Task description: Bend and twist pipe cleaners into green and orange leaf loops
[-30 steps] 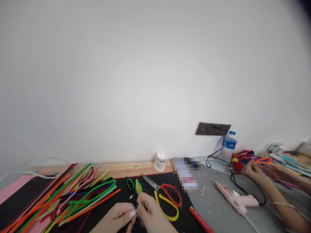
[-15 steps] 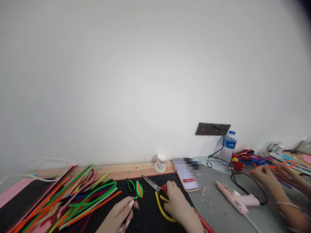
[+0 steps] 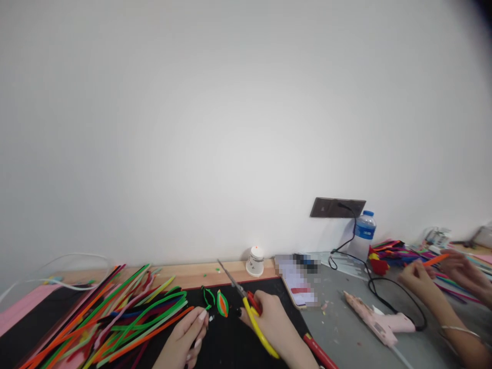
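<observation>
My left hand (image 3: 185,335) is closed in a pinch at the lower middle, with the green tip of a pipe cleaner (image 3: 208,307) poking out at its fingertips; the rest is hidden by the fingers. My right hand (image 3: 273,320) grips a pair of scissors (image 3: 246,300) with yellow and red handles, blades pointing up and left above the black mat (image 3: 219,348). Between the hands lie a green-and-orange leaf-shaped pipe-cleaner piece (image 3: 222,303) and a dark green-edged loop (image 3: 208,296).
Many coloured pipe cleaners (image 3: 142,318) spread on the left. A white paper cup (image 3: 255,261) stands upside down by the wall. On the right are a phone (image 3: 298,284), a red handle (image 3: 320,351), a pink glue gun (image 3: 378,323), a bottle (image 3: 363,236) and another person's hands (image 3: 421,277).
My right hand has lifted the scissors off the mat, blades now tilted more steeply. My left hand still pinches, slightly further left. The other person's hands have shifted with an orange strip.
</observation>
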The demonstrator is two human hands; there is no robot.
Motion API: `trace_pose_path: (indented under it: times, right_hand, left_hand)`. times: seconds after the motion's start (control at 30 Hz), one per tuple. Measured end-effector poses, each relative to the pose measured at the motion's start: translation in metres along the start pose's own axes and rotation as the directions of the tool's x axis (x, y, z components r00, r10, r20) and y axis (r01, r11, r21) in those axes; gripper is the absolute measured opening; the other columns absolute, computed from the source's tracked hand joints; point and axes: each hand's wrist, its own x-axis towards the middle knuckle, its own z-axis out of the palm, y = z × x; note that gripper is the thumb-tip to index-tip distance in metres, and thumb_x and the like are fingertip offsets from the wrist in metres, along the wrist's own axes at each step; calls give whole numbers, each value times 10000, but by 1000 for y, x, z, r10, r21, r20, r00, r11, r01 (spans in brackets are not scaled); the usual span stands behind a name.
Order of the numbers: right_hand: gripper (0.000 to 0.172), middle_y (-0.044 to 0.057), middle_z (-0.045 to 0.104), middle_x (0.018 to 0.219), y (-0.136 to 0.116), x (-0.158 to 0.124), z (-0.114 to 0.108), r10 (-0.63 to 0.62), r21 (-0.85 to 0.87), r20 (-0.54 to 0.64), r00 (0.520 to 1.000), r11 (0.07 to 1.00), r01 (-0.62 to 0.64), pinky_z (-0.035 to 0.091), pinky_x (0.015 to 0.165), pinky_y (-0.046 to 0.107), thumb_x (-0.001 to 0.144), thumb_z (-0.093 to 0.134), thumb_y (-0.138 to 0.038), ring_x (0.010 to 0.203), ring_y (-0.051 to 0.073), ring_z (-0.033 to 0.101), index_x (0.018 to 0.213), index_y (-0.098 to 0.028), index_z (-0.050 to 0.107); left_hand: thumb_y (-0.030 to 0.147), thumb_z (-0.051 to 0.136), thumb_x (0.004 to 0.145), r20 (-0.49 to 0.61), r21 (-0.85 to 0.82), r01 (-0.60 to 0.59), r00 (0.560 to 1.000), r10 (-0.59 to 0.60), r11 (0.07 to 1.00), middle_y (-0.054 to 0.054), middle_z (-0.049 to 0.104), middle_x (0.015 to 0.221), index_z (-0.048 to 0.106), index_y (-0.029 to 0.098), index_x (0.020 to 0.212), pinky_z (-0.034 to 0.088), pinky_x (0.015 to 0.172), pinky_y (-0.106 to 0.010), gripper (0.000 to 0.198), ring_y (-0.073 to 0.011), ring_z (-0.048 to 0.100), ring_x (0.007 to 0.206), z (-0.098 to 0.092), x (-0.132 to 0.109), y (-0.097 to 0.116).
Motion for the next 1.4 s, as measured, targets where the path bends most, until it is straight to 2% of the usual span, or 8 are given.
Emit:
trace_pose_path:
  times: [0.2, 0.57, 0.77, 0.97, 1.13, 1.23, 1.33, 1.4]
  right_hand:
    - [281, 21, 584, 783, -11, -16, 1, -70, -45, 65, 995, 996, 73, 310, 546, 219, 638, 608, -399, 658, 153, 517, 789, -184, 507]
    - [348, 16, 607, 741, -15, -22, 16, -61, -181, 110, 992, 980, 80, 281, 524, 243, 568, 647, -489, 641, 178, 548, 736, -201, 548]
    - [344, 10, 609, 705, -14, -24, 19, -57, -152, 104, 993, 986, 72, 260, 494, 235, 570, 640, -507, 592, 161, 529, 701, -201, 552]
    - [340, 5, 608, 680, -12, -23, 21, -64, -126, 116, 991, 989, 79, 256, 484, 230, 572, 638, -516, 563, 143, 510, 682, -202, 567]
    - [312, 1, 603, 650, -10, -23, 23, -57, -101, 138, 989, 992, 71, 250, 473, 225, 596, 625, -497, 527, 125, 482, 674, -199, 577]
    - [318, -3, 597, 633, -11, -23, 22, -55, -93, 134, 989, 993, 68, 239, 465, 223, 587, 629, -503, 520, 122, 473, 655, -198, 571]
    - [318, -5, 596, 638, -12, -24, 22, -64, -94, 123, 990, 993, 75, 237, 469, 225, 570, 643, -493, 529, 125, 478, 649, -196, 559]
    - [316, -2, 599, 658, -12, -24, 22, -69, -96, 117, 991, 992, 80, 244, 476, 226, 567, 649, -479, 545, 131, 490, 667, -196, 552]
  left_hand:
    - [569, 507, 711, 0, 19, -60, 998, 60, 998, 108, 351, 500, 478, 192, 706, 141, 308, -119, 379, -4, 160, 340, 1, -3, 2]
    - [571, 577, 648, -161, 80, -93, 981, 105, 992, 80, 413, 558, 500, 195, 739, 218, 372, -133, 394, -47, 316, 422, 3, -7, 9]
    - [599, 595, 608, -162, 86, -78, 983, 91, 993, 63, 444, 586, 521, 194, 719, 252, 401, -130, 426, -67, 367, 489, 3, -8, 7]
    - [547, 622, 624, -138, 80, -115, 983, 125, 990, 71, 431, 544, 550, 192, 826, 217, 370, -132, 415, -67, 345, 452, 5, -9, 7]
    - [547, 629, 612, -149, 93, -121, 980, 134, 988, 58, 483, 534, 577, 201, 867, 256, 360, -145, 433, -90, 407, 457, 5, -9, 8]
    - [544, 652, 593, -153, 49, -88, 984, 94, 995, 38, 557, 621, 567, 212, 917, 354, 425, -142, 472, -116, 508, 582, 2, -8, 4]
    - [529, 689, 558, -179, -7, -35, 983, 33, 999, 24, 615, 760, 555, 236, 959, 441, 584, -164, 514, -140, 550, 749, -1, -7, 1]
    - [536, 680, 565, -168, -2, -38, 985, 37, 999, 30, 617, 746, 554, 245, 972, 449, 594, -174, 516, -137, 547, 714, -3, -7, 1]
